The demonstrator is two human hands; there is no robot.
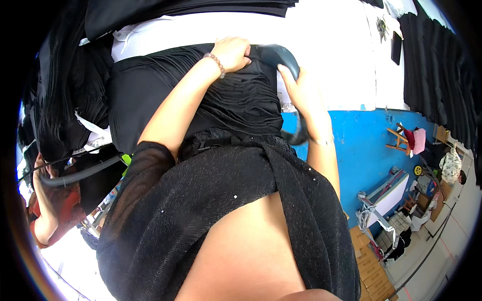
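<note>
A stack of black pleated fabric (241, 100) lies in front of me on a white table (331, 60). My left hand (232, 54) grips its far edge with curled fingers, a bead bracelet at the wrist. Just to its right, my right hand (301, 85) is closed around a dark blue-grey curved handheld tool (278, 55), whose front end rests at the fabric's edge. A dark cord or hose (296, 133) shows below my right wrist; where it runs is hidden.
More black fabric lies at the far edge (186, 10), left (60, 95) and right (437, 70). A phone (396, 47) is at upper right. Another person's arm (45, 220) is at left. Below right are a stool (399, 140), trolley (381, 200) and cardboard boxes (371, 271) on blue floor.
</note>
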